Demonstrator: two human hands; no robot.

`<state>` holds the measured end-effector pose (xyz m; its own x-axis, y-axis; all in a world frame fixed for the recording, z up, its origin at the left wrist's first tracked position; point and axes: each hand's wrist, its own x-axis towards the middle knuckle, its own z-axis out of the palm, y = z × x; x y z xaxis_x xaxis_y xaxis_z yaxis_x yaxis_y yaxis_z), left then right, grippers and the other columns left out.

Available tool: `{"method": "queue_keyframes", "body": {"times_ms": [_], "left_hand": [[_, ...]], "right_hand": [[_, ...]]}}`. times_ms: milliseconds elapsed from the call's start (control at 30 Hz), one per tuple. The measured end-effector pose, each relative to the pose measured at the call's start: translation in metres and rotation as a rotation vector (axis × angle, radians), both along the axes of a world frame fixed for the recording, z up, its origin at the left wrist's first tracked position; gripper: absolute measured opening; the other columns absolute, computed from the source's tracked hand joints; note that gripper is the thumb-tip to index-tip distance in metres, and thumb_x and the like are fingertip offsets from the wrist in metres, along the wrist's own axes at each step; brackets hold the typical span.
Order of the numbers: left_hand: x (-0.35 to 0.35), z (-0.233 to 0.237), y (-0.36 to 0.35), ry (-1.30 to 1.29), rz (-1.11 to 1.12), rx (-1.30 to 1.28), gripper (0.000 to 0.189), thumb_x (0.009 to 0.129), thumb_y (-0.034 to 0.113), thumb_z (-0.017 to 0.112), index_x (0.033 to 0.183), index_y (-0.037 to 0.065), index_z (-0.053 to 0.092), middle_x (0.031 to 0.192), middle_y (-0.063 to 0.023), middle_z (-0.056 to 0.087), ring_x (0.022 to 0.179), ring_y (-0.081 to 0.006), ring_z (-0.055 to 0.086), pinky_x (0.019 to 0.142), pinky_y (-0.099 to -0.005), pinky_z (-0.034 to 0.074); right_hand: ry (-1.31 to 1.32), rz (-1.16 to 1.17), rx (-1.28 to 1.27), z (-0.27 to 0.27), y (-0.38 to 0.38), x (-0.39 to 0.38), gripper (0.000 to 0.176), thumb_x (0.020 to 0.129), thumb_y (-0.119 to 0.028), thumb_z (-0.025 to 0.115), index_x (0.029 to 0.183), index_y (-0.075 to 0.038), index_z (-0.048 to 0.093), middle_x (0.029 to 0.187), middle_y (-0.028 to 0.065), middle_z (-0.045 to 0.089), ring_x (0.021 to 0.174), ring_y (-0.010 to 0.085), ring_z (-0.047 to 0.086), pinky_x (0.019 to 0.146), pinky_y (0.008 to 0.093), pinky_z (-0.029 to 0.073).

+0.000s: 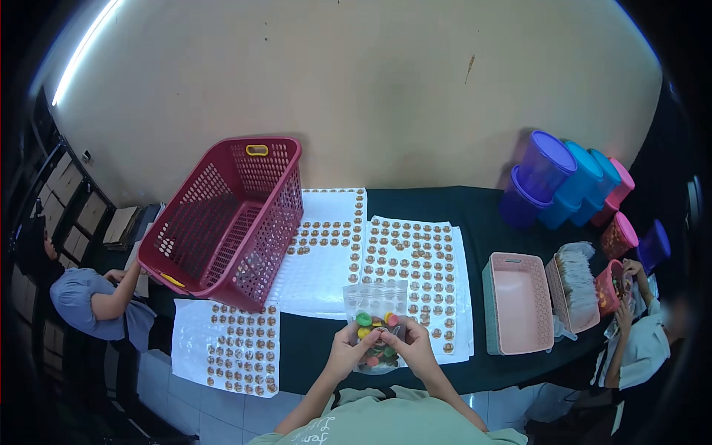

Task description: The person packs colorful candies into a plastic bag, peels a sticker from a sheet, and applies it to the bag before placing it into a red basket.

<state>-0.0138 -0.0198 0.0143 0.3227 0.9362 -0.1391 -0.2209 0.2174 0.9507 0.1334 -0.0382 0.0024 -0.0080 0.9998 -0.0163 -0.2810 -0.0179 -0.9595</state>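
A clear zip-top pouch (375,295) of colourful round pieces, green, yellow, red and brown, is held upright in front of my body. My left hand (348,352) grips its left side, and my right hand (416,347) grips its right side. Both thumbs press on the pouch's front and nearly meet at its middle; whether something small lies beneath them I cannot make out. Just behind the pouch lies a white sheet of round brown stickers (423,276). Another sticker sheet (241,348) hangs over the table's front edge at the left.
A large maroon basket (276,230) stands on the left over further sheets. To the right are an empty pink basket (519,304), a basket of flat packets (577,285) and coloured tubs (545,167). One person (96,297) is at far left, another (641,337) at far right.
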Motion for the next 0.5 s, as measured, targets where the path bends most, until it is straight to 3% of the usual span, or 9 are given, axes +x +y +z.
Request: {"method": "queue_keyframes", "body": {"times_ms": [267,500], "left_hand": [[-0.004,-0.009,0.006,-0.082,-0.024,-0.01,0.029,0.086,0.017,0.053,0.109,-0.001,0.051,0.09,-0.0062,0.06,0.074,-0.0094,0.059,0.061,-0.0213,0.052],[-0.003,-0.01,0.005,0.007,0.017,-0.026,0.025,0.083,0.015,0.058,0.102,-0.001,0.054,0.089,-0.0066,0.06,0.074,-0.0094,0.059,0.061,-0.0207,0.05]], "right_hand": [[0.021,0.06,-0.074,0.003,0.003,0.002,0.028,0.077,-0.013,0.065,0.1,-0.001,0.053,0.091,0.0038,0.058,0.082,0.008,0.055,0.071,0.0224,0.045],[-0.103,0.027,0.082,-0.005,0.003,-0.003,0.025,0.078,-0.013,0.064,0.098,-0.003,0.054,0.089,0.0028,0.057,0.083,0.0076,0.054,0.073,0.0217,0.043]]}}
